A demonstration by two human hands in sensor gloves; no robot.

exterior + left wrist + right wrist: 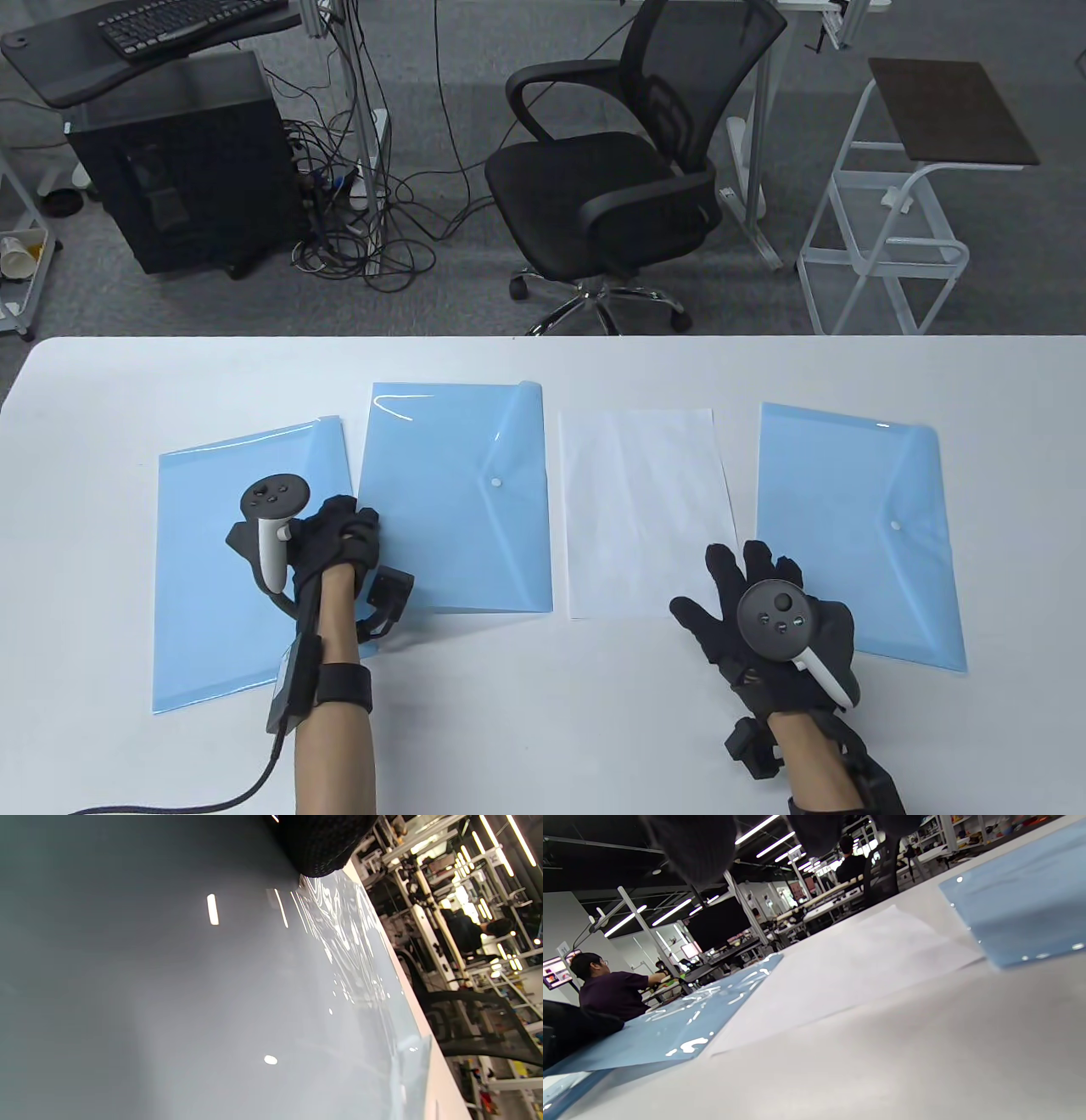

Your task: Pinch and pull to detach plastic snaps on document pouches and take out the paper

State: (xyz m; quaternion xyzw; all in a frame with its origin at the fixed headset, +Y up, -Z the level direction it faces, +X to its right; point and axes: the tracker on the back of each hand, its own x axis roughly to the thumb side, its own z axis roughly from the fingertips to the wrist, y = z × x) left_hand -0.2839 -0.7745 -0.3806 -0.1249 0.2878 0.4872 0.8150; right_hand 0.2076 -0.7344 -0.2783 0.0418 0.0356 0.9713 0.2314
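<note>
Three blue document pouches lie on the white table (526, 722). The left pouch (229, 577) shows no snap. The middle pouch (458, 509) has its flap closed on a white snap (496, 482). The right pouch (857, 526) is also closed by its snap (895, 525). A white paper sheet (645, 509) lies flat between the middle and right pouches. My left hand (344, 539) sits at the middle pouch's left edge, and a fingertip (322, 844) touches the glossy pouch (212, 984). My right hand (747, 594) hovers with spread fingers by the paper's near right corner, holding nothing.
Beyond the table's far edge stand a black office chair (628, 178), a computer tower (178, 178) with tangled cables and a white side cart (899, 212). In the right wrist view the paper (848, 976) lies between the middle pouch (683, 1027) and the right pouch (1022, 908).
</note>
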